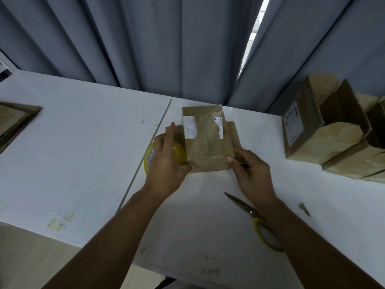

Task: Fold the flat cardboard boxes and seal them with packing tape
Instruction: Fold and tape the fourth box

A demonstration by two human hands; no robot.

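Gripping a small cardboard box (208, 142) by its two near corners, a person holds it between both hands over a white table (83, 142). The left hand (166, 157) pinches the near left corner, forefinger stretched along the side flap, and the right hand (252, 170) pinches the near right corner. A yellow tape roll (181, 155) shows beneath the left palm; whether it is held cannot be told. Yellow-handled scissors (253, 213) lie beside the right wrist, and folded boxes (333, 138) stand well to the right.
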